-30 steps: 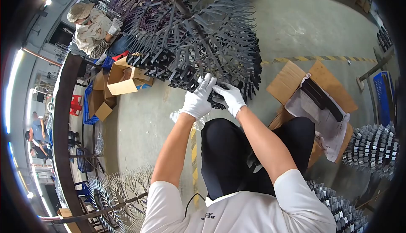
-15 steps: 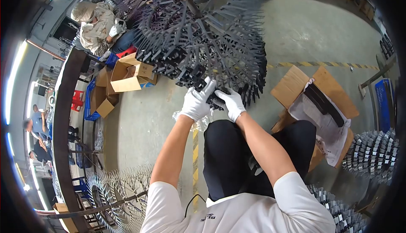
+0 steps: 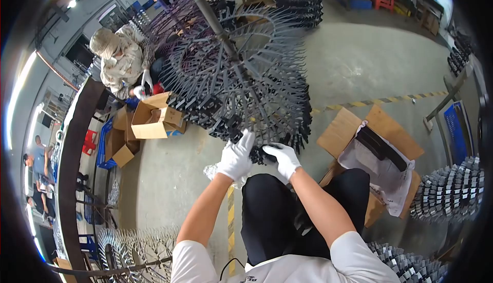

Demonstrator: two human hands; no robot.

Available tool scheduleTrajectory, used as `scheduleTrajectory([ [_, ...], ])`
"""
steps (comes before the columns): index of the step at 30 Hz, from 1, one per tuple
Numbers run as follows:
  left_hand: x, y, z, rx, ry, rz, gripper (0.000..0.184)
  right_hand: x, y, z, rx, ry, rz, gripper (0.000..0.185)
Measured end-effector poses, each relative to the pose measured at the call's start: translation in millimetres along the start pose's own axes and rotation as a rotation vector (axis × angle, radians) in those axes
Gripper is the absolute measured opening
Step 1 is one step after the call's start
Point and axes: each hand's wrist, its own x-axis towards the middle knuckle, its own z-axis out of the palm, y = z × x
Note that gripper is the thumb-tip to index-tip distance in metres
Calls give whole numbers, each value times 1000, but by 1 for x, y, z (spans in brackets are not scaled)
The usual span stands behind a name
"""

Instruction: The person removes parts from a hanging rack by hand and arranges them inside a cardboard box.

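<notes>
My left hand (image 3: 237,155), in a white glove, reaches to the lower edge of a large round metal rack (image 3: 237,70) with many thin prongs around a central pole. Its fingers are closed at small black parts (image 3: 233,129) on the rack's near side; what exactly they grip is partly hidden. Close by on the right, my gloved right hand (image 3: 283,160) has thumb and fingers closed around a small black part (image 3: 258,154). Black blocky pieces hang on the prongs all along the near rim.
An open cardboard box (image 3: 382,160) with white lining and long black pieces stands at right. Another open carton (image 3: 156,121) is at left, near a seated co-worker (image 3: 120,60) in white gloves. More loaded racks (image 3: 449,190) stand at right; a pronged rack (image 3: 136,252) is at lower left.
The view has tilted up, so the rack and hands sit lower in the picture. Both hands stay at the rack's near edge, with the fingers slightly shifted. The co-worker's hands have moved down.
</notes>
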Motion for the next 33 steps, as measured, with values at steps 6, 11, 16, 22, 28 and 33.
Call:
scheduleTrajectory([
  [6, 13, 66, -77, -432, 222, 278, 76, -72, -71, -18, 222, -323, 95, 38],
  [11, 48, 98, -69, -558, 40, 486, 75, -111, -93, -24, 167, -382, 43, 34],
  [16, 71, 133, -63, -648, 2, 528, 61, -114, -95, -62, 211, -381, -54, 30],
  [22, 101, 186, -50, -709, 52, 474, 53, -134, -125, -94, -154, -92, -276, 38],
  [28, 147, 227, -5, -476, 83, 540, 60, -144, -156, -148, -670, 335, -470, 37],
  [33, 166, 256, -3, -482, 52, 593, 87, -130, -157, -254, -576, 630, -649, 37],
])
